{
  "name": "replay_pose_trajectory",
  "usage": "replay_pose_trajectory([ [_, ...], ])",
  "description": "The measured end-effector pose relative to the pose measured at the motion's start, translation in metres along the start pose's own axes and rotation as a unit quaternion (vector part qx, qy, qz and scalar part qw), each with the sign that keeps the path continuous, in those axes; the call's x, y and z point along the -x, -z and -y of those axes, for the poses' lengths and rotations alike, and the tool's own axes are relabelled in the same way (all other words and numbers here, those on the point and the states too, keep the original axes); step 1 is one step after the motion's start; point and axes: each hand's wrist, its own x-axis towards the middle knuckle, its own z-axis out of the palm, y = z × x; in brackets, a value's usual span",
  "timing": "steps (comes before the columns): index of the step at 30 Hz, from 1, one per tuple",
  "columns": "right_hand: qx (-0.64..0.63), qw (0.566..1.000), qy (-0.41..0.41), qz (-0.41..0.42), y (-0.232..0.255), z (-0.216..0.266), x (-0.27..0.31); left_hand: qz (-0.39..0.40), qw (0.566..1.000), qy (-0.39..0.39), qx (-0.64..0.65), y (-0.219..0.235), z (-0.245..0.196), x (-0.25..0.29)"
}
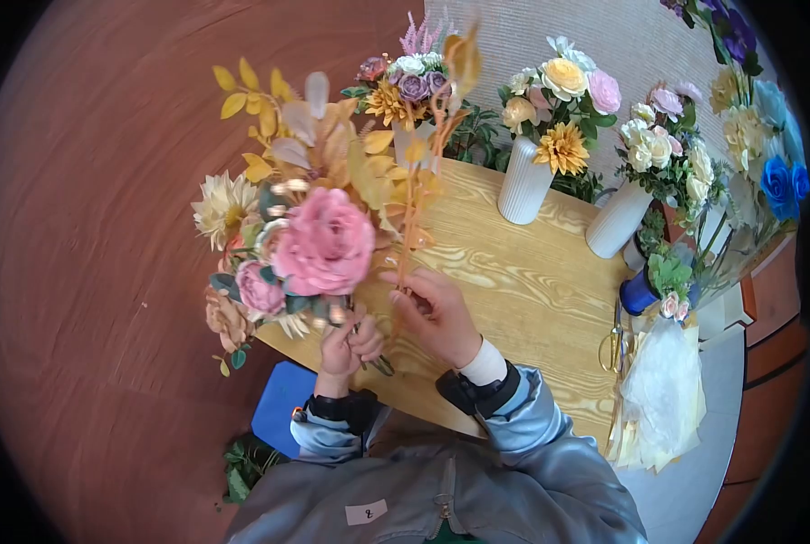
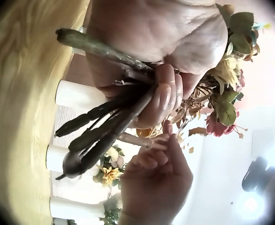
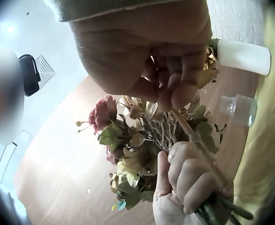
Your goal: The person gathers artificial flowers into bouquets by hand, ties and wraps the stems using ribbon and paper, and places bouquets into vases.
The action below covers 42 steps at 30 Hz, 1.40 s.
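Observation:
My left hand [image 1: 352, 343] grips a bundle of artificial flowers by the stems, low under the blooms. A large pink rose [image 1: 328, 238] faces up, with a cream daisy-like flower [image 1: 223, 210] and yellow leaves [image 1: 251, 100] around it. Bare green stem ends [image 2: 97, 136] stick out below that fist in the left wrist view. My right hand [image 1: 438, 317] pinches the thin stem of a tall orange-yellow leafy spray [image 1: 412, 204] beside the bouquet. In the right wrist view this stem [image 3: 193, 133] slants from the right fingertips down to the left fist.
Several white ribbed vases with flowers, one vase [image 1: 525, 181] among them, stand along the wooden table's [image 1: 495, 290] far side. Gold-handled scissors [image 1: 611, 349] lie at right beside white wrapping material [image 1: 663, 390]. A blue pot [image 1: 638, 295] stands nearby; a blue stool [image 1: 282, 408] is below left.

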Motion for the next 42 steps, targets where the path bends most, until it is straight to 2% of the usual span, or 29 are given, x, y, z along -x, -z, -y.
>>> replay_pose_trajectory([
  [1,0.013,1.000,0.018,0.006,-0.002,-0.002,0.000,0.001,1.000,-0.001,0.000,0.007,0.002,0.000],
  [3,0.001,1.000,0.025,0.016,-0.005,-0.007,0.002,0.090,0.985,-0.001,-0.147,0.019,0.005,-0.004],
  [4,-0.011,0.999,0.032,0.025,-0.007,-0.010,0.004,0.091,0.985,-0.001,-0.147,0.023,0.008,-0.002],
  [7,-0.040,0.999,0.028,0.013,-0.014,-0.021,0.009,-0.055,0.975,-0.023,-0.214,0.011,0.011,0.001],
  [8,-0.039,0.999,0.030,0.013,-0.013,-0.018,0.008,-0.053,0.975,-0.025,-0.214,0.012,0.011,0.002],
  [10,0.009,0.995,0.094,0.025,-0.009,-0.010,0.005,-0.100,0.936,0.006,-0.338,0.020,0.009,0.005],
  [11,0.011,0.995,0.097,0.026,-0.009,-0.011,0.005,-0.319,0.832,-0.081,-0.446,0.163,0.064,0.019],
  [12,0.021,0.996,0.087,0.030,-0.008,-0.014,0.006,-0.319,0.833,-0.085,-0.445,0.151,0.059,0.015],
  [14,0.032,0.996,0.078,0.035,-0.010,-0.020,0.006,-0.225,0.883,-0.183,-0.370,0.135,0.051,0.048],
  [15,-0.026,0.999,0.043,0.020,-0.012,-0.023,0.006,-0.175,0.899,-0.231,-0.329,0.117,0.045,0.058],
  [16,-0.085,0.996,0.006,0.005,-0.014,-0.027,0.007,-0.125,0.909,-0.277,-0.285,0.104,0.040,0.041],
  [17,-0.015,1.000,0.026,0.003,-0.015,-0.039,0.010,-0.075,0.913,-0.321,-0.240,0.089,0.033,0.037],
  [20,0.016,0.998,0.028,0.049,-0.014,-0.050,0.009,0.077,0.888,-0.443,-0.099,0.043,0.020,0.035],
  [21,0.034,0.998,0.031,0.034,-0.014,-0.051,0.009,0.075,0.887,-0.445,-0.098,0.046,0.024,0.036],
  [26,0.024,0.998,0.060,0.016,-0.013,-0.049,0.006,-0.209,0.807,-0.515,-0.198,0.092,0.059,0.038],
  [27,0.028,0.998,0.062,0.008,-0.014,-0.050,0.006,-0.264,0.782,-0.522,-0.217,0.098,0.063,0.039],
  [28,0.029,0.998,0.062,0.009,-0.014,-0.053,0.007,-0.264,0.782,-0.522,-0.216,0.105,0.063,0.042],
  [29,0.011,0.999,0.037,0.022,-0.012,-0.057,0.008,-0.219,0.891,-0.394,0.048,0.111,0.058,0.047],
  [30,-0.007,0.999,0.011,0.034,-0.012,-0.059,0.010,-0.151,0.912,-0.227,0.306,0.117,0.054,0.051],
  [31,-0.006,0.999,0.010,0.035,-0.011,-0.057,0.011,-0.153,0.911,-0.227,0.308,0.154,0.070,0.061],
  [34,-0.021,1.000,-0.015,0.014,-0.008,-0.054,0.016,-0.085,0.914,-0.280,0.280,0.239,0.108,0.041],
  [35,-0.013,0.999,-0.024,0.047,-0.006,-0.058,0.016,-0.062,0.914,-0.297,0.270,0.270,0.122,0.048],
  [36,-0.004,0.996,-0.032,0.080,-0.004,-0.060,0.017,-0.063,0.914,-0.297,0.270,0.244,0.115,0.043],
  [37,-0.004,0.996,-0.034,0.080,-0.005,-0.059,0.018,-0.222,0.877,-0.407,-0.124,0.216,0.110,0.035],
  [38,0.010,0.998,-0.025,0.059,-0.007,-0.058,0.019,-0.338,0.670,-0.438,-0.495,0.195,0.106,0.031],
  [39,0.023,0.999,-0.016,0.038,-0.008,-0.056,0.019,-0.339,0.671,-0.437,-0.494,0.205,0.110,0.035],
  [40,0.024,0.999,-0.016,0.038,-0.008,-0.053,0.019,-0.302,0.800,-0.409,-0.317,0.223,0.114,0.043],
  [41,-0.041,0.997,-0.052,0.039,-0.006,-0.044,0.017,-0.250,0.889,-0.362,-0.125,0.248,0.120,0.053],
  [42,-0.107,0.990,-0.088,0.039,-0.005,-0.037,0.015,-0.185,0.934,-0.297,0.074,0.271,0.127,0.064],
])
